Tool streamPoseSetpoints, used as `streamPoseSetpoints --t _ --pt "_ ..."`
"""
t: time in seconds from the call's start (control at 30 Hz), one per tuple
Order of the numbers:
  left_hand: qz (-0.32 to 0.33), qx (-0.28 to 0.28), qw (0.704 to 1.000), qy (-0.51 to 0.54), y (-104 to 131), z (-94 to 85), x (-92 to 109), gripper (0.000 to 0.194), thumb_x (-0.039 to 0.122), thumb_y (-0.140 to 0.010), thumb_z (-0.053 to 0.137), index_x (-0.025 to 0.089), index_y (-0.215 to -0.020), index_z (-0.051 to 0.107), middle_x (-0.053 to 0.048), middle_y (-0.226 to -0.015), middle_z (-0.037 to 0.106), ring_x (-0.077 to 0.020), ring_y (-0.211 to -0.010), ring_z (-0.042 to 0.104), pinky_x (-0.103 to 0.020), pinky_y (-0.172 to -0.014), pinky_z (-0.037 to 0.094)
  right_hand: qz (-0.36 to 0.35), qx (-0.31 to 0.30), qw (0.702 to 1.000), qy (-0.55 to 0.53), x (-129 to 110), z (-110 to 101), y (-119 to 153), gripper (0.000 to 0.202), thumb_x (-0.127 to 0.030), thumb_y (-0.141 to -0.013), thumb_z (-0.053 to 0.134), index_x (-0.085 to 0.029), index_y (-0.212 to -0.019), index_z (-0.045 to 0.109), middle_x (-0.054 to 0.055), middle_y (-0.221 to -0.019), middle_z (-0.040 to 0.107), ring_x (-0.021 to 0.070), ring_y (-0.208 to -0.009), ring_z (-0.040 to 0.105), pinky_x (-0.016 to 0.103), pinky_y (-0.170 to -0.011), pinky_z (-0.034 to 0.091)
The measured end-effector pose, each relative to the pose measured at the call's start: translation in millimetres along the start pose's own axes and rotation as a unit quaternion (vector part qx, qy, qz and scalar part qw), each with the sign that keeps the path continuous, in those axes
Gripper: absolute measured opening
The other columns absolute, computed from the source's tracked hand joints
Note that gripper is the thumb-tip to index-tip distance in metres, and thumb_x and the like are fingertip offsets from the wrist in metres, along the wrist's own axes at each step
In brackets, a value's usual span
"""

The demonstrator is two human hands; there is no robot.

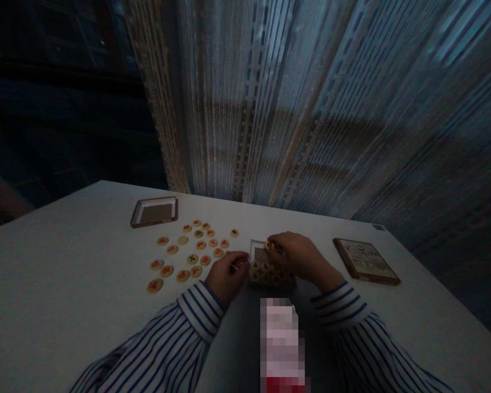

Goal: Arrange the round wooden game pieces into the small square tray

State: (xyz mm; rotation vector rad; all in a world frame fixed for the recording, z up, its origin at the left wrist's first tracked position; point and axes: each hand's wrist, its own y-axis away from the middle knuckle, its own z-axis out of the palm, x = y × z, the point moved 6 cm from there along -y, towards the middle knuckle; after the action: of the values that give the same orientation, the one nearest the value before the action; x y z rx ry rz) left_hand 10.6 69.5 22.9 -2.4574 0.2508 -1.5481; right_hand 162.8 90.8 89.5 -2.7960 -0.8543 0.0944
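Between my hands stands a small open box [262, 253], its near part filled with several round Chinese chess pieces [265, 271]. My right hand [300, 254] pinches one Chinese chess piece [269, 245] with a dark character over the box's far side. At the box's left edge is my left hand [228, 277], its fingers curled closed; what they grip, if anything, is hidden. More loose Chinese chess pieces [201, 245], most with red characters and some with dark ones, lie spread to the left of the box. One dark-marked piece [234, 233] sits apart, beyond my left hand.
A shallow tray-like lid [157, 212] lies at the table's far left. On the right is a flat case [366, 261] with a printed cover. The white table [106, 251] ends at a striped curtain [245, 109]. A small dark item [378, 227] sits at the far right corner.
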Motion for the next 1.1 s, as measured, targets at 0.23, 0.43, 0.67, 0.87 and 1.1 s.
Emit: streamPoseSetpoints --t 0.23,0.43,0.67,0.87,1.1 --pt "0.003 0.001 1.0 -0.019 1 -1.1 5 0.022 0.019 -0.071 0.051 0.014 -0.088 0.064 -0.005 -0.075 0.066 -0.0141 -0.063 0.059 -0.024 -0.057 0.047 0.014 -0.022 1.0 0.002 0 2 0 0.028 -0.03 -0.081 0.048 -0.018 -0.104 0.059 0.007 -0.098 0.065 0.0192 -0.09 0.058 0.028 -0.078 0.041" --pt "0.023 0.0 0.999 -0.035 1 0.1 4 0.022 0.02 -0.073 0.05 0.014 -0.089 0.064 -0.005 -0.075 0.066 -0.0135 -0.061 0.057 -0.024 -0.055 0.046 0.003 -0.025 1.0 0.006 -1 8 -1 0.027 -0.031 -0.082 0.047 -0.018 -0.102 0.059 0.007 -0.098 0.064 0.0191 -0.091 0.057 0.029 -0.077 0.039" --pt "0.034 -0.006 0.998 -0.047 1 -0.7 6 0.021 0.017 -0.072 0.051 0.012 -0.089 0.064 -0.006 -0.076 0.066 -0.0128 -0.061 0.057 -0.023 -0.055 0.046 -0.016 -0.037 0.999 0.011 -3 16 -2 0.026 -0.03 -0.081 0.048 -0.018 -0.101 0.06 0.007 -0.099 0.063 0.0193 -0.092 0.055 0.029 -0.077 0.037" --pt "0.043 -0.001 0.998 -0.053 1 -0.8 6 0.02 0.017 -0.074 0.051 0.013 -0.089 0.063 -0.006 -0.077 0.066 -0.0133 -0.064 0.059 -0.025 -0.059 0.047 -0.017 -0.057 0.998 0.012 -1 20 -2 0.027 -0.03 -0.082 0.048 -0.018 -0.104 0.06 0.008 -0.101 0.063 0.0191 -0.094 0.055 0.029 -0.078 0.036" --pt "0.039 -0.008 0.998 -0.058 1 -0.8 7 0.02 0.015 -0.072 0.052 0.013 -0.089 0.064 -0.006 -0.076 0.066 -0.0139 -0.063 0.059 -0.025 -0.058 0.047 -0.034 -0.071 0.997 0.01 -1 26 -3 0.027 -0.031 -0.085 0.044 -0.021 -0.104 0.059 0.006 -0.099 0.064 0.0189 -0.093 0.056 0.029 -0.075 0.035"
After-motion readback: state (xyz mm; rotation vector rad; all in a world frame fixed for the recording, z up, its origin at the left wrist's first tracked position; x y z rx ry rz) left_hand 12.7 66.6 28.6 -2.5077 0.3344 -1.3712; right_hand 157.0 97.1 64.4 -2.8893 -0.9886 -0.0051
